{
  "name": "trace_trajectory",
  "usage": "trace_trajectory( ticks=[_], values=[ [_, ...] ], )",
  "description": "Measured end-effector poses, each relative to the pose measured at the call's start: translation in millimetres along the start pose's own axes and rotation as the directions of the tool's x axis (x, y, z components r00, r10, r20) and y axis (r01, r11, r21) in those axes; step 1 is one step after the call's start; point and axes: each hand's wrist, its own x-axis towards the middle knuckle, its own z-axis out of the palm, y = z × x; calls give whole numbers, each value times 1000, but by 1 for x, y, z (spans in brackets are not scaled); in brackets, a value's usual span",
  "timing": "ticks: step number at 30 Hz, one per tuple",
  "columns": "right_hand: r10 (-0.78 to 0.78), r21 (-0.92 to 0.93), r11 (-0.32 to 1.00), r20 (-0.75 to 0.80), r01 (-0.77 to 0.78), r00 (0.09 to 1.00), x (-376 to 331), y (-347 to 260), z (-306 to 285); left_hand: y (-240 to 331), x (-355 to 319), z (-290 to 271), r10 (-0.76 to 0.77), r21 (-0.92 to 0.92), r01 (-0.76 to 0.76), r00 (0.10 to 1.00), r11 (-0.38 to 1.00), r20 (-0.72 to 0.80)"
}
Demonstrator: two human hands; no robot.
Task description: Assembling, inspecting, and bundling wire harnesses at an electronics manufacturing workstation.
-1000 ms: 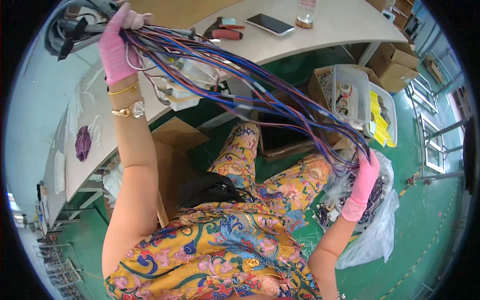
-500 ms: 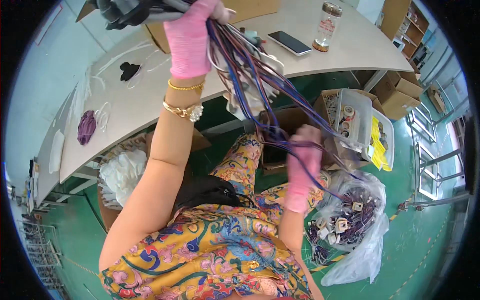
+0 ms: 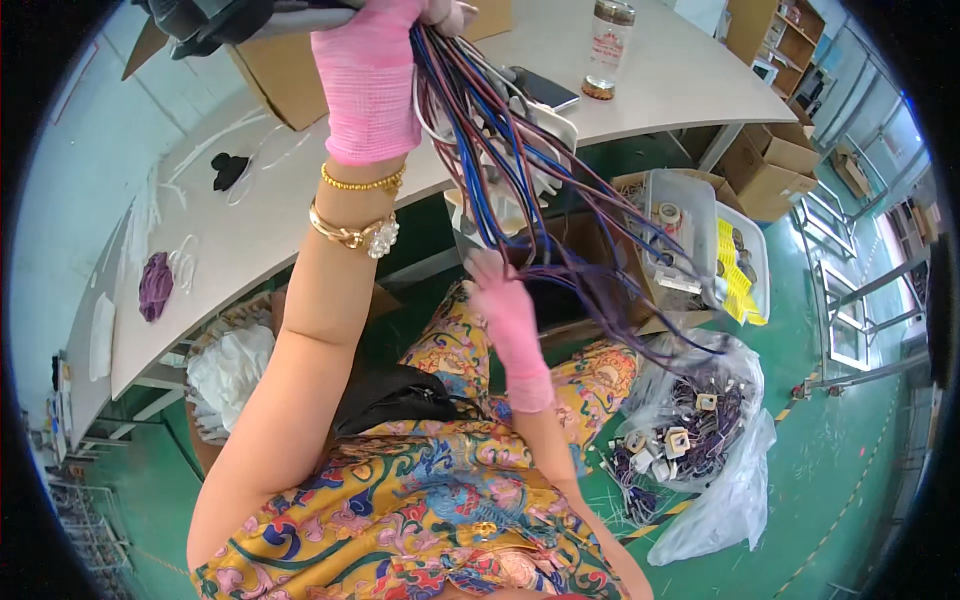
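Note:
At the top of the view my left hand (image 3: 368,85), in a pink knit glove, grips a thick bundle of blue, brown and dark wires (image 3: 480,150). The strands hang down and fan out to the right. Dark grey and black plastic parts (image 3: 215,20) stick out to the left of that hand; what joins them to the wires is hidden. Below the bundle, my right hand (image 3: 508,320), also gloved in pink, is beside the hanging strands. Its fingers are smeared by motion, so their grip is unclear. White plastic pieces (image 3: 545,135) show behind the wires.
A glass bottle (image 3: 608,50) and a phone (image 3: 545,88) rest on the curved table (image 3: 690,80). Right of my knees are plastic bins (image 3: 675,225) and a clear bag of wire harnesses (image 3: 690,430). An open carton (image 3: 585,240) sits ahead; white bags (image 3: 232,365) lie left.
My right hand has moved left along the hanging wires, from their lower right to below the bundle. My left hand still holds the bundle high. The whole view has shifted slightly.

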Motion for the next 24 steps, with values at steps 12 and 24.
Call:
trace_trajectory(
  ticks=[12,24],
  values=[
    [-324,805,567,22,175,946,23,-59,20,-4,-15,-11,-12,-23,15,992,1000,125],
    [-201,994,-14,-108,107,974,18,-42,-47,5,-39,-67,-190,-328,221,974,919,125]
  ],
)
